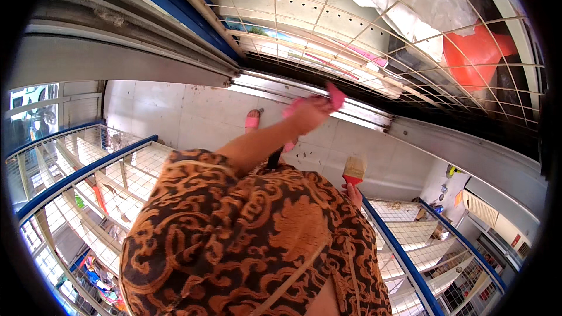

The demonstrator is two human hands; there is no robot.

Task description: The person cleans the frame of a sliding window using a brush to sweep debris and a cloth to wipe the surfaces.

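Observation:
My left hand (313, 112) reaches forward, blurred by motion, closed on a pink cloth (336, 96) whose ends stick out on both sides of it. The cloth is over the pale metal track (366, 112) at the foot of the wire-mesh rack; whether it touches cannot be made out. Low at my right side, my right hand (353, 192) grips a flat paintbrush (354, 171) with pale bristles and a red lower part. The brush points away from me above the tiled floor.
Ahead, the wire-mesh rack (328, 11) holds plastic bags and a red item (477, 55). Blue-edged wire shelving stands at left (88, 169) and right (404, 257). Dark bits lie on the white floor (193, 114). My foot in a pink sandal (252, 120) stands near the track.

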